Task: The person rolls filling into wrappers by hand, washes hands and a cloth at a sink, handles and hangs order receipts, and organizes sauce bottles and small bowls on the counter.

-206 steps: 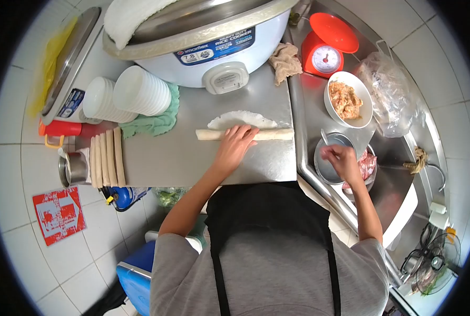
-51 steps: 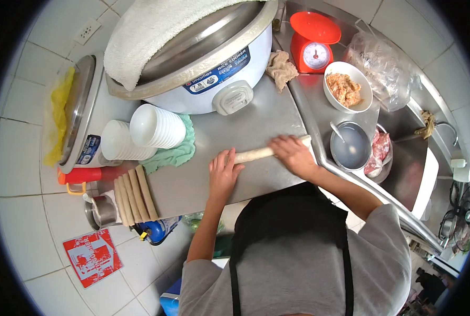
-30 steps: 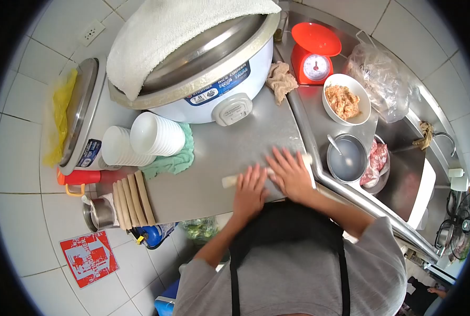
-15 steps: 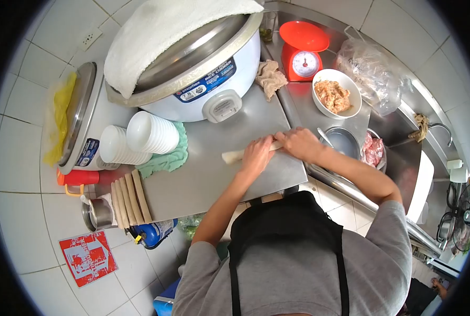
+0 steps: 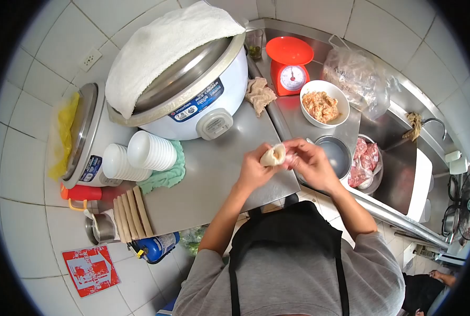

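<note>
Pale roll (image 5: 273, 155), left hand (image 5: 252, 170) obscuring part

on the large white rice cooker (image 5: 172, 125), you can read the brand "imarflex" on its blue label (image 5: 195, 102), with "rice cooker" and the figure "7.8"; finer print is too small to read. on the worn red-and-white wall sign (image 5: 91, 270), you can make out only part of a word, "uisher". the blue label (image 5: 91, 168) on the other cooker (image 5: 92, 142), the scale's dial (image 5: 293, 78) and the marking on the clear plastic bag (image 5: 359, 84) are illegible to you.
</note>
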The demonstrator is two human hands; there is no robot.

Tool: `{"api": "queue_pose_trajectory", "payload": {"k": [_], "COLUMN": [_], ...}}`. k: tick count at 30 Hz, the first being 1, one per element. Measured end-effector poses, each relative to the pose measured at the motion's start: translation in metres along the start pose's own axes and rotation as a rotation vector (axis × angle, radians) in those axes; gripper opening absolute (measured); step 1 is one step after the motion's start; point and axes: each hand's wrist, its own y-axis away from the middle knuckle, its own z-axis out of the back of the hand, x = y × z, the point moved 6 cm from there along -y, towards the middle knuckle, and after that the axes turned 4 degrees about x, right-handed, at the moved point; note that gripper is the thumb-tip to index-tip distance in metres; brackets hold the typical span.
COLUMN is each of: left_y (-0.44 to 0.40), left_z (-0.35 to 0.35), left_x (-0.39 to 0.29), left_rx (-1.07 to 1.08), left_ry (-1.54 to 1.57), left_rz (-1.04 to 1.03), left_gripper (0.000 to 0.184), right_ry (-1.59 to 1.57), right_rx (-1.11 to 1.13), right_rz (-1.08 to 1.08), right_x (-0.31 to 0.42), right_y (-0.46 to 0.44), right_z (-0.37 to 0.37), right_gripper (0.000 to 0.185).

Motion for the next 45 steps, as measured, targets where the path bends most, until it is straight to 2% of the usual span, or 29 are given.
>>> {"api": "queue_pose_trajectory", "payload": {"k": [1, 3, 4, 5, 9, 10, 13, 14, 17, 20, 23, 27, 31, 35, 38, 43, 45], "left_y": [0.004, 0.011, 0.011, 0.014, 0.020, 0.021, 0.022, 0.023, 0.023, 0.025, 0.025, 0.020, 0.016, 0.015, 0.020, 0.025, 0.023], "left_z": [0.001, 0.006, 0.007, 0.008, 0.015, 0.016, 0.019, 0.019, 0.024, 0.030, 0.029, 0.035, 0.046, 0.054, 0.059, 0.061, 0.060], "left_x": [-0.002, -0.007, -0.008, -0.005, -0.005, -0.008, -0.011, -0.012, -0.013, -0.014, -0.020, -0.029, -0.045, -0.051, -0.047, -0.039, -0.035], "left_rx": [-0.008, -0.018, -0.039, -0.006, 0.058, 0.056, 0.085, 0.100, 0.078, 0.016, 0.021, 0.027, 0.046, 0.055, 0.105, 0.063, 0.067], "left_ry": [-0.031, -0.087, -0.019, 0.006, -0.006, -0.011, -0.069, -0.095, -0.199, -0.109, -0.066, -0.239, -0.487, -0.657, -0.750, -0.501, -0.414], "left_rz": [-0.045, -0.136, -0.165, -0.143, -0.111, -0.092, -0.084, -0.089, -0.139, -0.174, -0.168, -0.257, -0.299, -0.333, -0.304, -0.228, -0.193], "left_gripper": [0.034, 0.042, 0.058, 0.061, 0.071, 0.071, 0.072, 0.073, 0.074, 0.074, 0.073, 0.071, 0.069, 0.071, 0.065, 0.066, 0.066], "right_ry": [-0.133, -0.142, -0.123, -0.106, 0.464, 0.613, 0.782, 0.778, 0.492, 0.344, -0.234, -0.424, -0.350, -0.217, -0.089, 0.085, -0.033], "right_rx": [0.010, 0.054, 0.072, 0.092, 0.071, 0.109, 0.276, 0.312, 0.299, -0.020, 0.099, 0.252, 0.243, 0.204, 0.220, 0.355, 0.334], "right_rz": [0.076, 0.083, 0.076, 0.066, 0.660, 0.673, 0.707, 0.691, 0.708, 0.534, 0.038, 0.005, -0.134, -0.129, -0.083, 0.151, 0.091], "right_x": [0.004, 0.010, 0.012, 0.014, 0.056, 0.065, 0.079, 0.079, 0.086, 0.062, 0.014, 0.016, 0.019, 0.028, 0.032, 0.055, 0.043], "right_y": [-0.001, 0.000, 0.000, 0.001, 0.016, 0.014, 0.009, 0.008, 0.010, 0.017, 0.012, -0.003, -0.009, -0.018, -0.023, -0.028, -0.030], "right_z": [-0.010, -0.019, -0.021, -0.023, -0.022, -0.026, -0.028, -0.029, -0.025, -0.015, -0.041, -0.049, -0.052, -0.059, -0.060, -0.060, -0.056], "right_gripper": [0.023, 0.027, 0.028, 0.030, 0.024, 0.025, 0.026, 0.027, 0.028, 0.026, 0.026, 0.023, 0.019, 0.018, 0.018, 0.018, 0.016]}}
